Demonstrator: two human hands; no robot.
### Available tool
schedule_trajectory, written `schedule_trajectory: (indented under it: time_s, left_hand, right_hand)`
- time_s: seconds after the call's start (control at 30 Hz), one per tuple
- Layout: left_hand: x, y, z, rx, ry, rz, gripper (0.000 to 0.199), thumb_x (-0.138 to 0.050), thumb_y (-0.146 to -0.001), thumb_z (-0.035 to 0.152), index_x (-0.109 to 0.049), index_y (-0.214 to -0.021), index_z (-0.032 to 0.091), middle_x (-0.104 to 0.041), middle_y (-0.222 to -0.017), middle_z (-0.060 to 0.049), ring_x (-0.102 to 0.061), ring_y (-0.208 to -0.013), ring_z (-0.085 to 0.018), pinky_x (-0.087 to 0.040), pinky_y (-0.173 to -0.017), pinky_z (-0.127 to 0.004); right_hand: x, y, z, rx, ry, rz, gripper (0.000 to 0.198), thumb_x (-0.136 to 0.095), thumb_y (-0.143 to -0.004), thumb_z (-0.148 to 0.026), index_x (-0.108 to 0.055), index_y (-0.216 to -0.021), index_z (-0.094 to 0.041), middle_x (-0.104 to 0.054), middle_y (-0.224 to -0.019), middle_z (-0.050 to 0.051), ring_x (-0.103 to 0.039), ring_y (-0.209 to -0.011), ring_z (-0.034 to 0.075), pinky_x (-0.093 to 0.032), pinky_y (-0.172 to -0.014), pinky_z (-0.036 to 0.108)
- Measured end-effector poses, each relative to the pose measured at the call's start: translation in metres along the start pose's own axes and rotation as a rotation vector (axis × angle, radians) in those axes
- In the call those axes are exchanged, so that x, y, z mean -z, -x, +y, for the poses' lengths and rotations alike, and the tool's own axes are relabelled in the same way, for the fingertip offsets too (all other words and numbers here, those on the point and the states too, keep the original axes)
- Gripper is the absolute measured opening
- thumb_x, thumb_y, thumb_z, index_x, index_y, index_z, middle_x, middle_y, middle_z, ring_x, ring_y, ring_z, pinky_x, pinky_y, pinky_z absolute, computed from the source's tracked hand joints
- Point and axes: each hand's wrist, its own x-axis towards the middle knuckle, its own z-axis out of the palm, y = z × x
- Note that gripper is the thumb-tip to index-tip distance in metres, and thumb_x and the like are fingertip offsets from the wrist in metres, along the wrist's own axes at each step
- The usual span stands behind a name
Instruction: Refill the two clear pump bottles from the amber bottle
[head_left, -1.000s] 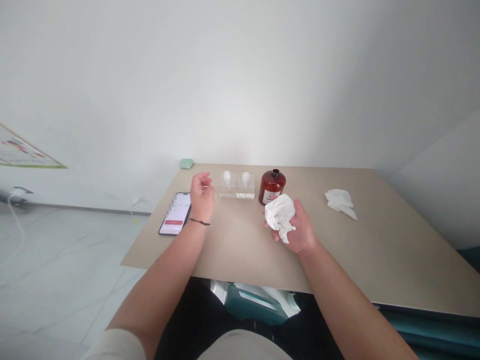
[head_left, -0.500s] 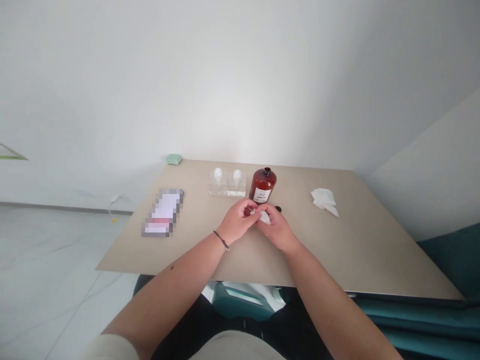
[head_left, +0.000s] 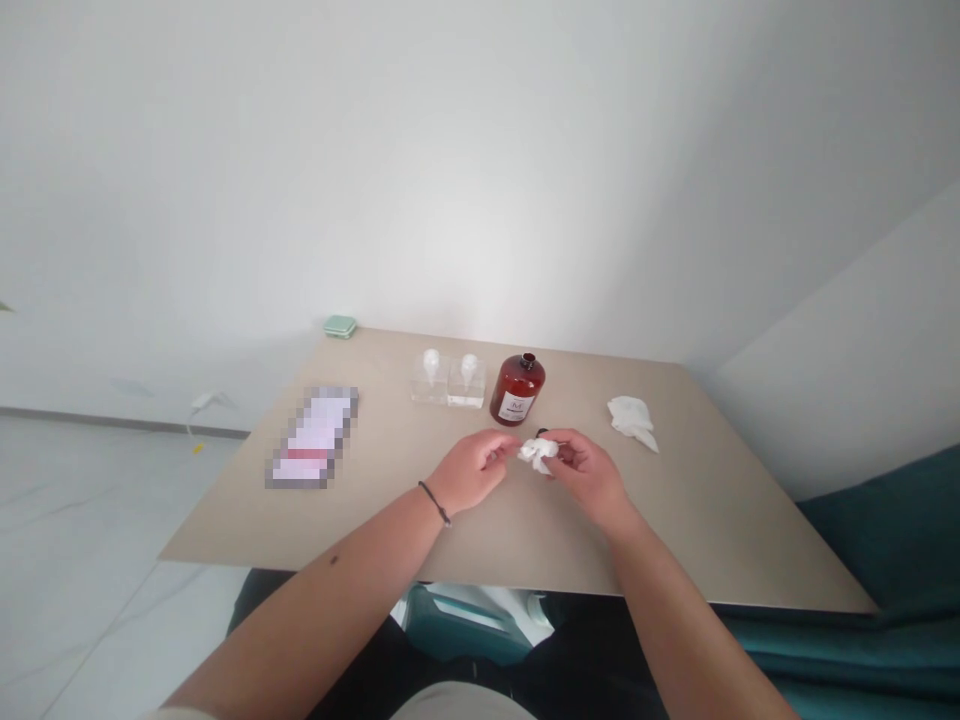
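My right hand (head_left: 589, 475) pinches a crumpled white tissue (head_left: 538, 453) above the table, in front of the brown bottle. Beside it, my left hand (head_left: 472, 470) has its index finger stretched toward the tissue's left edge and its thumb apart; whether the fingertip touches the tissue is unclear. The reddish-brown bottle (head_left: 517, 390) with a white label stands upright, its neck uncapped. A small black cap (head_left: 542, 433) shows partly behind my right hand. To the bottle's left stand two clear square containers (head_left: 466, 390) with white pump-like tops.
A second crumpled tissue (head_left: 632, 420) lies on the right of the table (head_left: 375, 520). On the left rests a pixelated phone (head_left: 313, 438). A small green box (head_left: 340, 327) sits at the far left corner, and the wall (head_left: 480, 180) rises behind the table.
My hands have moved apart; the tissue, earlier between both hands, now sits bunched in my right fingers. The view has shifted slightly, so table items appear lower and further left.
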Motion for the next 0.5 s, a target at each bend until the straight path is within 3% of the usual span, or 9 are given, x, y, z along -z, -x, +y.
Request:
schedule_trajectory:
  time_s: [0.1, 0.2, 0.4, 0.5]
  left_hand:
    - [0.000, 0.000, -0.004, -0.012, -0.009, 0.030, 0.043, -0.053, -0.076, 0.006, -0.072, -0.110, 0.023, -0.075, -0.102, -0.005, -0.070, -0.093, -0.021, -0.057, -0.088, -0.036]
    - [0.002, -0.001, -0.007, -0.003, -0.032, 0.089, 0.038, -0.053, -0.078, 0.008, -0.072, -0.106, 0.024, -0.073, -0.099, -0.004, -0.069, -0.092, -0.021, -0.056, -0.090, -0.038]
    - [0.003, -0.004, -0.006, 0.012, -0.070, 0.115, 0.032, -0.053, -0.078, 0.008, -0.069, -0.102, 0.022, -0.070, -0.096, -0.004, -0.068, -0.091, -0.021, -0.055, -0.091, -0.039]
    - [0.003, -0.003, -0.007, 0.004, -0.085, 0.122, 0.031, -0.052, -0.080, 0.007, -0.068, -0.101, 0.022, -0.069, -0.095, -0.004, -0.068, -0.090, -0.021, -0.055, -0.090, -0.039]
  right_hand:
    - [0.024, -0.014, 0.001, -0.009, 0.173, 0.202, 0.041, -0.074, -0.078, -0.042, -0.065, -0.114, -0.023, -0.072, -0.093, 0.004, -0.063, -0.071, 0.019, -0.051, -0.059, 0.032]
    - [0.041, -0.030, 0.001, -0.053, 0.457, 0.302, 0.037, -0.066, -0.082, -0.039, -0.065, -0.116, -0.023, -0.071, -0.101, 0.006, -0.063, -0.072, 0.020, -0.051, -0.067, 0.035]
    - [0.043, -0.057, 0.002, -0.100, 0.762, 0.252, 0.028, -0.059, -0.090, -0.034, -0.070, -0.113, -0.022, -0.074, -0.113, 0.011, -0.069, -0.098, 0.028, -0.050, -0.092, 0.041]
    - [0.038, -0.059, 0.001, 0.009, 0.871, 0.240, 0.035, -0.052, -0.096, -0.038, -0.070, -0.120, -0.020, -0.071, -0.125, 0.015, -0.066, -0.116, 0.030, -0.048, -0.103, 0.042]
